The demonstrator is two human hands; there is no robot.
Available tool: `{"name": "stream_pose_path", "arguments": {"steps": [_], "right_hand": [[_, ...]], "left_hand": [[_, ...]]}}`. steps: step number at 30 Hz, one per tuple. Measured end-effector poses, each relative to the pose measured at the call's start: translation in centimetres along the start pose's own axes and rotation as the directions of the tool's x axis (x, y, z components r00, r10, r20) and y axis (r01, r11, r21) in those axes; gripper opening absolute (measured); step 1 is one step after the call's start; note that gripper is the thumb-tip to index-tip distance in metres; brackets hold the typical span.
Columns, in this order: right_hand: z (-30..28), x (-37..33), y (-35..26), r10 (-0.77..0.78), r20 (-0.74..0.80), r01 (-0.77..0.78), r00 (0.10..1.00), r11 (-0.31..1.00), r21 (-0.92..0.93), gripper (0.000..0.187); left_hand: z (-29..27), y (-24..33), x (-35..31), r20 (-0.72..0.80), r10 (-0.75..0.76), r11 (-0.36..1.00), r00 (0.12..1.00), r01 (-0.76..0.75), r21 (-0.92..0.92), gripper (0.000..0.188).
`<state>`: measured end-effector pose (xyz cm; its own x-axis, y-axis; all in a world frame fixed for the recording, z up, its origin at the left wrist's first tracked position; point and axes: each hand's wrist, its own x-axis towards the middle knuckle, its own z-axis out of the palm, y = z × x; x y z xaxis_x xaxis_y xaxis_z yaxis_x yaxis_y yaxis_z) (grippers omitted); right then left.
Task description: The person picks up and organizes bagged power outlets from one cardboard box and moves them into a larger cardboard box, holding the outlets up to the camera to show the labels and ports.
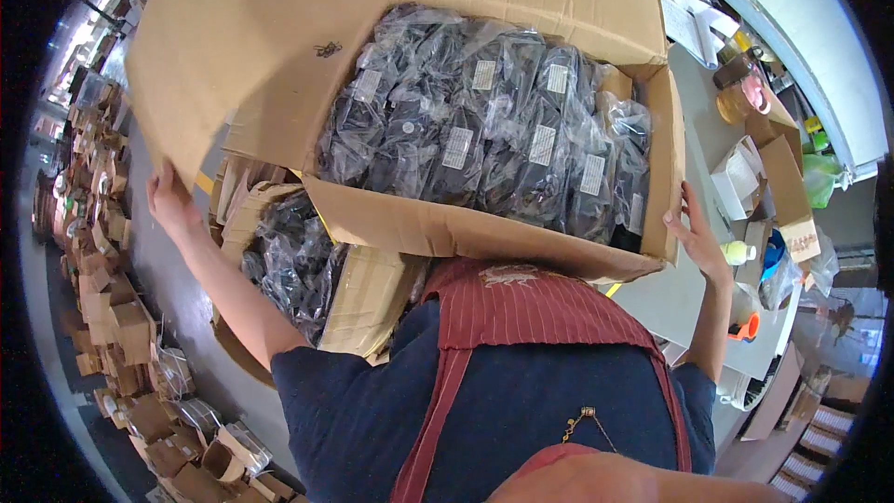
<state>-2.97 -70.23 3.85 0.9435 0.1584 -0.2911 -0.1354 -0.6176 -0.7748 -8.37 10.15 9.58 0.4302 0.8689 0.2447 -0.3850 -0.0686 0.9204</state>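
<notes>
**Open carton of bagged dark goods, carried against the chest**

Item 1. Red striped apron [549, 307] over a dark blue shirt, lower centre of the frame. The carton's near wall rested against it, apparently so the body took part of the weight.

Item 2. Large cardboard box [438, 224], centre to upper frame, flaps open, packed tight with black items in clear plastic bags [484, 130], each bearing a white label. It was held high and tilted toward the wearer, which likely kept the load from sliding out.

Item 3. Left hand [169, 197], left of centre, gripped the lower edge of the wide left flap; fingers were curled around the cardboard, close together, seemingly steadying the flap.

Item 4. Right hand [694, 233], right of centre, lay flat against the carton's right wall, fingers extended and slightly spread, bracing that side.

Item 5. Second carton of bagged goods [293, 265], below the first, left of centre.

Item 6. Grey table [694, 102], right side, carrying small boxes and a tape roll [731, 102].

Item 7. Piles of small brown boxes [112, 307] along the far left floor.
</notes>
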Motion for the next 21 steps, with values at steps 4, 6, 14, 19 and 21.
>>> {"name": "stream_pose_path", "arguments": {"steps": [4,6,14,19,21], "right_hand": [[1.2,0.5,0.3,-0.048,-0.118,0.043,0.992,0.998,-0.049,0.086],[1.6,0.8,0.8,-0.129,-0.201,0.094,0.971,0.98,-0.175,0.081],[3.6,4.0,0.2,-0.208,-0.334,0.072,0.919,0.923,-0.377,0.088],[4.7,5.6,-1.2,-0.174,-0.448,0.006,0.877,0.936,-0.351,0.089],[4.8,5.1,-1.4,-0.16,-0.469,-0.012,0.869,0.939,-0.344,0.086]], "left_hand": [[-11.0,-5.3,4.0,-0.222,-0.18,0.983,0.958,0.17,-0.063,0.018],[-16.0,-8.2,5.0,-0.345,-0.216,0.976,0.914,0.203,-0.073,0.022],[-35.8,-15.2,3.5,-0.31,-0.051,0.852,0.949,0.204,0.482,0.031],[-39.8,-16.5,1.4,-0.487,-0.408,0.91,0.772,0.385,-0.151,0.031],[-39.8,-18.5,0.0,-0.549,-0.425,0.893,0.72,0.434,-0.124,0.028]]}}
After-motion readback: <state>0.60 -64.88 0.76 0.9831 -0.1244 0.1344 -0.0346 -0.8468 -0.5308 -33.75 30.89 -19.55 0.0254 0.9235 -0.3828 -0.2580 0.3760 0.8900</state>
